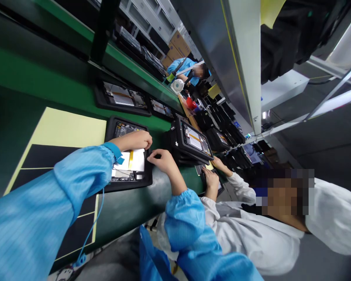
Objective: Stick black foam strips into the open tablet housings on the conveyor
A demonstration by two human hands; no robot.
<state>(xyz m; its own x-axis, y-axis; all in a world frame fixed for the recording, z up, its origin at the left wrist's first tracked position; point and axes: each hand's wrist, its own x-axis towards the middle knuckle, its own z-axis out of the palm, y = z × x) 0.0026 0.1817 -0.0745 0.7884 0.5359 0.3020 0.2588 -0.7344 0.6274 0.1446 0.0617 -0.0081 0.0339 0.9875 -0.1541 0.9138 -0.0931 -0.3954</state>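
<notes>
An opened tablet-like device point(139, 160) lies in a black frame on the green bench, its circuit board and silvery battery showing. My left hand point(137, 140), with a blue wrist strap around the wrist, rests over the upper part of the device, fingers curled down; what they hold, if anything, is hidden. At the right edge of the frame is my right hand point(163, 160), its thumb and forefinger curved close together by the black rim. Whether something thin lies between those fingertips is too small to tell.
Yellow sheet with black strips point(73, 125) lies left of the device. A stack of framed devices point(193, 140) stands to the right. More framed devices point(123, 95) line the bench behind. A person in white point(251, 230) works at the right; another in blue point(184, 66) sits farther back.
</notes>
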